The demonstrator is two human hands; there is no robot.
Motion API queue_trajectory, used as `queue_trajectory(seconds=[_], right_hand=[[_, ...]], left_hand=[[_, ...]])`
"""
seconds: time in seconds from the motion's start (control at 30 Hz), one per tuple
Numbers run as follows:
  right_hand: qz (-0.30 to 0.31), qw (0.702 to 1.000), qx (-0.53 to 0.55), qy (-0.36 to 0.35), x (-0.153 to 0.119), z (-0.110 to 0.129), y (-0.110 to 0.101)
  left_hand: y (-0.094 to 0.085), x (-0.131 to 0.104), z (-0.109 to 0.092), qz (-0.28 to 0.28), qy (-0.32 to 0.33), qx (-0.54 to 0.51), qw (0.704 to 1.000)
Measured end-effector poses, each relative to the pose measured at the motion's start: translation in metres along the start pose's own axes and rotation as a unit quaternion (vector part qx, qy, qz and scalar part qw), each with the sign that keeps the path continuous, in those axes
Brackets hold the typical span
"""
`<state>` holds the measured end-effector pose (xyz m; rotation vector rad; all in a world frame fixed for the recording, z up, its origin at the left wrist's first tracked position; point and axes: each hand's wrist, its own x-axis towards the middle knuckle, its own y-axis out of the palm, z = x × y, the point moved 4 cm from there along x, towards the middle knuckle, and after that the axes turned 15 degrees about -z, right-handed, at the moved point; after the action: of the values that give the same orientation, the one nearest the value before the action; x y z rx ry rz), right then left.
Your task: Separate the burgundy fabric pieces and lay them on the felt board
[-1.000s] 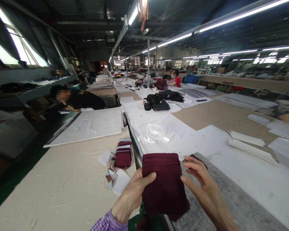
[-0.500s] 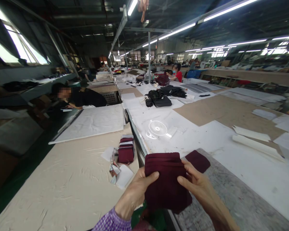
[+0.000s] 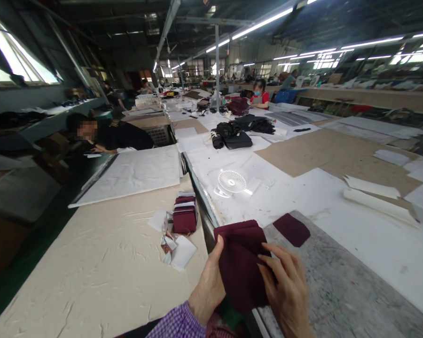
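Observation:
A small stack of maroon fabric pieces (image 3: pixel 240 270) hangs in front of me above the table edge, tilted and slightly bowed. Its left edge is gripped by my left hand (image 3: pixel 210 277), thumb on the near face and the other fingers hidden behind. At the right edge, my right hand (image 3: pixel 287 286) is closed on the cloth, its bent fingers against the near face. Another maroon fabric piece (image 3: pixel 292 229) lies flat on the grey mottled board (image 3: pixel 341 281), just beyond my right hand. To the left stands a tied-looking bundle of maroon and pale pieces (image 3: pixel 184 219).
Paper scraps (image 3: pixel 183 253) lie beside the bundle on the beige cloth layer (image 3: pixel 102 263). A white fan (image 3: pixel 231 181) and dark garments (image 3: pixel 232 136) rest on the white table. One person leans at the left (image 3: pixel 127 134); another in red (image 3: pixel 262 98) works farther back.
My right hand has shifted from the stack's upper right edge to lower on its near face, fingers more bent. The stack has tilted, and my left thumb has moved to its edge.

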<state>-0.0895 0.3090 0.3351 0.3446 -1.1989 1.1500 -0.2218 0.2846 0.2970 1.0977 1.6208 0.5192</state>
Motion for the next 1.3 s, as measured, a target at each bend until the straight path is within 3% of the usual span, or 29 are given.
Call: queue_trajectory(seconds=[0.1, 0.33, 0.47, 0.57, 0.67, 0.8, 0.9, 0.97, 1.07, 1.3], right_hand=[[0.009, 0.999, 0.03, -0.011, -0.01, -0.008, 0.004], [0.053, 0.997, 0.051, 0.001, -0.026, -0.027, 0.018], [0.098, 0.991, 0.082, 0.023, -0.036, -0.033, 0.026], [0.135, 0.977, 0.14, 0.082, -0.046, -0.033, 0.029], [0.148, 0.94, 0.195, 0.239, -0.061, -0.046, 0.026], [0.11, 0.852, 0.117, 0.499, -0.087, -0.108, 0.009], [0.08, 0.804, 0.065, 0.586, -0.1, -0.171, 0.0], [0.102, 0.795, 0.035, 0.597, -0.105, -0.21, 0.002], [0.146, 0.804, 0.001, 0.576, -0.103, -0.255, 0.014], [0.288, 0.814, -0.035, 0.503, -0.086, -0.31, 0.064]], left_hand=[[-0.004, 0.011, -0.001, 0.031, -0.036, -0.038, 0.998], [-0.02, 0.033, -0.004, -0.043, -0.098, -0.032, 0.994], [-0.036, 0.044, -0.009, -0.059, -0.087, -0.023, 0.994], [-0.061, 0.054, -0.009, -0.12, -0.102, -0.003, 0.987], [-0.088, 0.067, -0.009, -0.177, -0.137, 0.013, 0.975], [-0.123, 0.084, -0.025, -0.263, -0.075, 0.038, 0.961], [-0.142, 0.091, -0.04, -0.305, -0.011, 0.087, 0.948], [-0.15, 0.094, -0.045, -0.302, -0.007, 0.112, 0.947], [-0.158, 0.098, -0.047, -0.289, -0.013, 0.119, 0.95], [-0.176, 0.107, -0.044, -0.31, -0.002, 0.148, 0.939]])
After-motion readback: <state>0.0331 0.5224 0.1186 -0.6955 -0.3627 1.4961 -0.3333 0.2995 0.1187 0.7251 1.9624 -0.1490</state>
